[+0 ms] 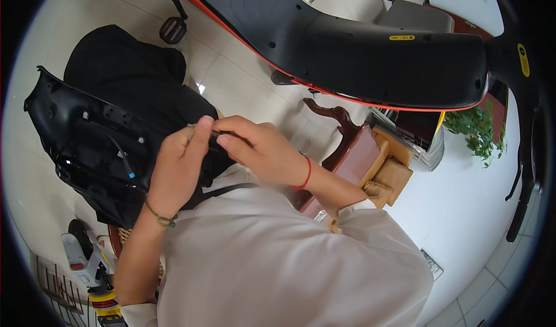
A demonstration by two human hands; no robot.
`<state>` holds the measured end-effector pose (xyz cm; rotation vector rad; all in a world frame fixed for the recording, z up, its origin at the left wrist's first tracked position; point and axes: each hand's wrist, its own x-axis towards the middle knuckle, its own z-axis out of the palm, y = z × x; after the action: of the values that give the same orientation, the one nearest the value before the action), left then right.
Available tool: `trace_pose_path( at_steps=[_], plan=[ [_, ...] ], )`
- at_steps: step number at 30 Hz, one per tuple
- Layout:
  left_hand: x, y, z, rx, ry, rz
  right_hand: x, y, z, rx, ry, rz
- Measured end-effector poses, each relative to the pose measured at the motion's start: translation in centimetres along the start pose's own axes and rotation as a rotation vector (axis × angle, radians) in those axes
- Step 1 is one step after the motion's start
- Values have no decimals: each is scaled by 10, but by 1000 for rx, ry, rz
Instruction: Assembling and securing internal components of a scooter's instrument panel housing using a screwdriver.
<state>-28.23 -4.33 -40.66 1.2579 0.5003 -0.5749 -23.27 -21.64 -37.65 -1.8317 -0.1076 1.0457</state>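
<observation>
My left hand [182, 162] and my right hand [258, 153] meet over my lap, thumbs and fingers pinched together. Between the fingertips shows a small, thin greyish-dark piece [215, 133], mostly hidden, so its kind is unclear. Across my black-clad thighs [133, 63] lies a curved black plastic cover [58, 110], its inner side with bosses and fasteners facing up, left of my left hand. A short black cable with a blue connector [131, 175] rests on that cover.
An electric scooter or bike with a black body and red-orange trim [370, 57] stands ahead, its pedal [172, 30] at the upper left. A dark wooden armrest [336, 115], a tan chair [394, 176] and a plant [478, 127] are to the right. Another grey-and-yellow vehicle [84, 263] stands lower left.
</observation>
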Motion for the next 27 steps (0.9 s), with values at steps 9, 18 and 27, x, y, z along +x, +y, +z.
trace_pose_path(
  at_steps=[9,18,27],
  plan=[
    [-68,12,-41,-144,250,410,125,74,-150,-744,242,-1],
    [-93,-44,-157,-61,1197,234,270,69,-174,-1259,-72,308],
    [-59,-58,-177,-118,1082,-46,277,24,-165,-1512,-296,310]
  ],
)
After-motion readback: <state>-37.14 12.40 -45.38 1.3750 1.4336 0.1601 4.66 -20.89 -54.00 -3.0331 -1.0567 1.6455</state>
